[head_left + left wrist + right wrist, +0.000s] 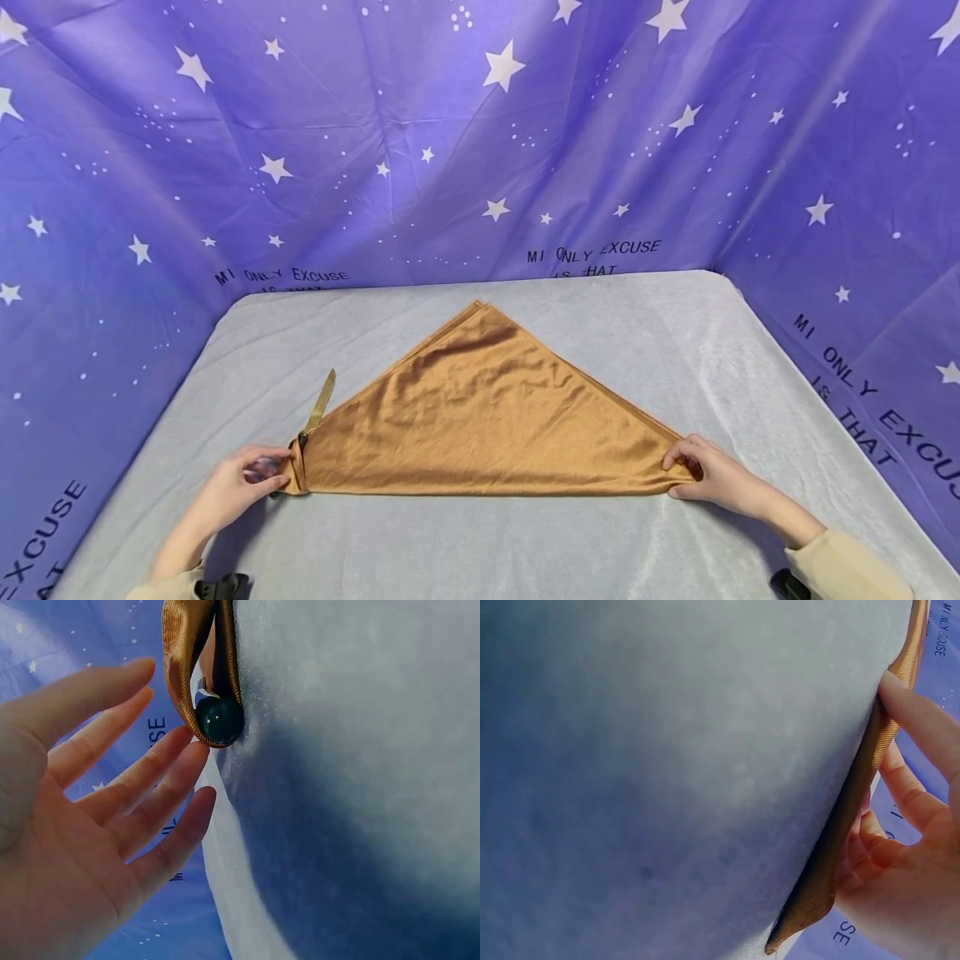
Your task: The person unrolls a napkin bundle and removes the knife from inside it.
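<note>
A golden-brown satin cloth (480, 417) lies folded in a triangle, its point toward the back. At its left corner the cloth is wrapped over, and a narrow gold blade-shaped strip (322, 400) sticks out past the slanted edge. A shiny dark green rounded end (220, 720) shows inside that fold in the left wrist view. My left hand (236, 483) is beside this corner, fingers mostly straight, fingertips right at the fold and thumb apart from it. At the opposite corner my right hand (708, 475) pinches the cloth, thumb on the near edge and fingers behind.
A pale grey plush cover (525, 550) spreads over the table under the cloth. Purple curtain fabric (420, 125) with white stars and black lettering stands at the back and both sides. The table's far edge (637, 276) lies just beyond the triangle's point.
</note>
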The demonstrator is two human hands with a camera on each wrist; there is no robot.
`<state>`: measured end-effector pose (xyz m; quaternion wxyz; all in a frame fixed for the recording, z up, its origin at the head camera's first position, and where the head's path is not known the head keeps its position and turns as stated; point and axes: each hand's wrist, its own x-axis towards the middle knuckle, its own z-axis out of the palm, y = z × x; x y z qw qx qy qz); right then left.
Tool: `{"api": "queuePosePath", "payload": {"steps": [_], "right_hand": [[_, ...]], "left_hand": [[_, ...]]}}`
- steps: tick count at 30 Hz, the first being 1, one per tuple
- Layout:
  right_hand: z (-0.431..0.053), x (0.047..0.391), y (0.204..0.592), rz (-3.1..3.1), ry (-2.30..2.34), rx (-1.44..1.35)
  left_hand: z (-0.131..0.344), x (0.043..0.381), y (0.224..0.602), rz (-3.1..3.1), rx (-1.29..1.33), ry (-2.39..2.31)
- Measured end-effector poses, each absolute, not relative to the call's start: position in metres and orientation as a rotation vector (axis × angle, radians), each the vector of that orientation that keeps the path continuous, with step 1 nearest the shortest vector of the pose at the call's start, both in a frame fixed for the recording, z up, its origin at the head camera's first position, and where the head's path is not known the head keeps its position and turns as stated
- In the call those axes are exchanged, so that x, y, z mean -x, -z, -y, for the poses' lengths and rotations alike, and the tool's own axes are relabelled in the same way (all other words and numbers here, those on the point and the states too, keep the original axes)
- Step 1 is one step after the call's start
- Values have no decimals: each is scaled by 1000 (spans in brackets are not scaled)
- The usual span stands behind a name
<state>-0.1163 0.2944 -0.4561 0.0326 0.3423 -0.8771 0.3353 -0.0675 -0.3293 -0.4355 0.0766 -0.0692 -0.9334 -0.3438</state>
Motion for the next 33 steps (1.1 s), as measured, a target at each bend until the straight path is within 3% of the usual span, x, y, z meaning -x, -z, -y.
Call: {"api": "queuePosePath", "payload": {"steps": [12,27,33], "right_hand": [[-294,116,455,2722,-1044,-1054],[-294,114,456,2702,-1037,-1051],[-293,114,456,2703,-1045,-1050]], "left_hand": [[328,61,443,2781,394,1048],[328,64,446,2797,390,1005],[329,65,446,2786,277,1064]]}}
